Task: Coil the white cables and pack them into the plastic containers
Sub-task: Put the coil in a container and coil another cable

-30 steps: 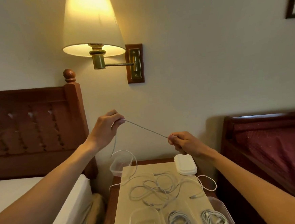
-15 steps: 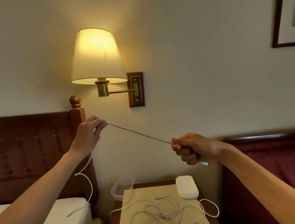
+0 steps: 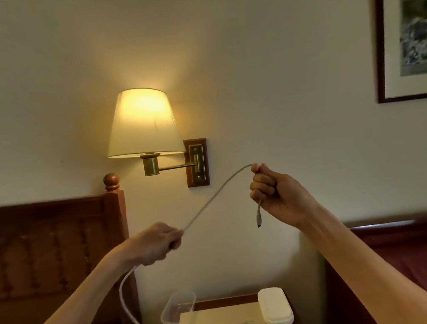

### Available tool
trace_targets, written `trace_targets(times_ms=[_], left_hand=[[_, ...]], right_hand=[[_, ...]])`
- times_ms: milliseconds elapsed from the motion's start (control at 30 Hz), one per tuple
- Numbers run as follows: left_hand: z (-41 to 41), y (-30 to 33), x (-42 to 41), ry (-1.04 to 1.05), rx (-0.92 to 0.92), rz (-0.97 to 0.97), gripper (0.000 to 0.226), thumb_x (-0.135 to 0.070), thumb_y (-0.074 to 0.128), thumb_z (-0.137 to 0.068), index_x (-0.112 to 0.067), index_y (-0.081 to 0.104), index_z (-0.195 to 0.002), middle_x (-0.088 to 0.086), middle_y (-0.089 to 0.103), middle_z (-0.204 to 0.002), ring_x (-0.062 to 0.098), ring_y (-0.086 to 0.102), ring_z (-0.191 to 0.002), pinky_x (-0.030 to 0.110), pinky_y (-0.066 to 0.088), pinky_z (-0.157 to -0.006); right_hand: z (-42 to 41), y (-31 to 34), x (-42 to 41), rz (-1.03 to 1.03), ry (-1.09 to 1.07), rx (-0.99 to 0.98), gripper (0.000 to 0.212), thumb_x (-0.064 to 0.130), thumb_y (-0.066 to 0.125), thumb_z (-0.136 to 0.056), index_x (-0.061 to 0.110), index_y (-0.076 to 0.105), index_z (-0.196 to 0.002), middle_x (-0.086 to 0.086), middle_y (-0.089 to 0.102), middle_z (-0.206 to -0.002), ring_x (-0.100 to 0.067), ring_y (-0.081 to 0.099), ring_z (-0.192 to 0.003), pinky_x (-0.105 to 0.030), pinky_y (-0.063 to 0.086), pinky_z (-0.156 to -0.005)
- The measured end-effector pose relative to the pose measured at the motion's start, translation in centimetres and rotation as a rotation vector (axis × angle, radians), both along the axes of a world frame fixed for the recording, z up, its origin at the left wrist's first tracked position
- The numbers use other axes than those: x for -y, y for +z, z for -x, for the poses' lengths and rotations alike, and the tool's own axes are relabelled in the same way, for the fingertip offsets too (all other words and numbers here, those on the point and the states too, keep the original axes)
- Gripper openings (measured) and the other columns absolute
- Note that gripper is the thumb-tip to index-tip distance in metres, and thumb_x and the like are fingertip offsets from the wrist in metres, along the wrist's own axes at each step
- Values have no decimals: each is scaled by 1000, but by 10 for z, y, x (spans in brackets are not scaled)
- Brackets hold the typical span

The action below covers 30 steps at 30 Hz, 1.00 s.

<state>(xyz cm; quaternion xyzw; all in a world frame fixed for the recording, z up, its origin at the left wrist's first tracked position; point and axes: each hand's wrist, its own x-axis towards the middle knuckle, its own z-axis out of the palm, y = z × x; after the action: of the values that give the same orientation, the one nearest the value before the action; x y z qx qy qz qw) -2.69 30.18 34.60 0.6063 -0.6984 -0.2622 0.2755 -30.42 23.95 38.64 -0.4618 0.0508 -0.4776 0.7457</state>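
Head view: the left hand (image 3: 153, 244) pinches the white cable (image 3: 211, 199) low in mid-air, slack trailing beneath it. The cable arcs up to the right hand (image 3: 276, 195), fingers clenched around it, plug dangling below. Underneath, a clear container (image 3: 177, 311) sits at the surface's (image 3: 207, 318) back-left corner.

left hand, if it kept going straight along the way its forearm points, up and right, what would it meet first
Probably only the white cable it already pinches. Past the left hand, the right hand lies roughly on that line, then the wall; depth is unclear.
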Motion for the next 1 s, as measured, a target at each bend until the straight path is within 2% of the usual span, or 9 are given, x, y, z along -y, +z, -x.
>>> trace_targets(times_ms=[100,233,367,500,600,733,833,900,1000], left_hand=[[30,20,-23,-222,314,-53,43,-31,38,-105,-20,58,-68,-10,44,-53,3,36,-43,14,34,-50],[77,47,-50,-395,441,-34,45,-35,38,-104,-18,61,-69,-8,45,-56,5,36,-50,13,35,-58],[94,62,-48,-348,406,368,40,-32,40,-103,-23,56,-67,-13,46,-53,3,45,-51,11,36,-58],[76,47,-15,-152,284,868,37,-39,42,-101,-22,64,-78,-13,52,-54,8,54,-55,13,35,-54],[65,34,7,-9,248,1007,44,-48,34,-99,-19,66,-87,-9,54,-56,13,55,-54,18,35,-52],[61,25,16,42,189,1025,37,-48,32,-102,-32,55,-78,-9,53,-57,12,53,-53,27,42,-52],[63,21,17,-14,146,977,41,-48,34,-101,-24,60,-80,-9,55,-60,14,54,-58,28,44,-56],[62,20,19,-80,62,900,41,-46,39,-98,-18,62,-80,-8,53,-59,13,52,-58,22,41,-57],[50,10,26,-130,-74,757,47,-45,46,-94,-3,58,-75,-6,43,-54,9,39,-51,17,34,-53]], right_hand=[[-5,6,2,82,-95,-157,28,26,39,-105,10,57,-92,4,39,-58,-9,41,-49,-20,43,-50],[-24,4,-11,328,-203,-432,33,26,41,-104,3,64,-98,-8,66,-72,-20,67,-68,-27,57,-65],[-36,-4,-22,501,-311,-636,38,29,45,-102,0,69,-96,-4,70,-68,-14,68,-63,-19,54,-60],[-32,-9,-21,430,-198,-545,38,29,37,-105,5,67,-98,-6,56,-59,-17,56,-52,-25,48,-54],[-32,-10,-21,339,-42,-422,41,25,30,-106,5,64,-96,0,41,-55,-12,41,-48,-23,40,-50],[-31,-16,-24,250,166,-316,34,19,31,-104,5,60,-97,-1,44,-62,-13,46,-56,-24,45,-57],[-30,-23,-22,156,319,-230,29,20,36,-101,9,58,-85,-5,54,-70,-17,57,-68,-27,53,-68],[-29,-26,-19,82,392,-172,30,19,35,-101,10,57,-82,-1,52,-64,-11,52,-59,-23,50,-60],[-27,-26,-15,-29,424,-95,30,16,34,-100,12,55,-79,9,30,-54,-5,24,-46,-18,33,-42]])
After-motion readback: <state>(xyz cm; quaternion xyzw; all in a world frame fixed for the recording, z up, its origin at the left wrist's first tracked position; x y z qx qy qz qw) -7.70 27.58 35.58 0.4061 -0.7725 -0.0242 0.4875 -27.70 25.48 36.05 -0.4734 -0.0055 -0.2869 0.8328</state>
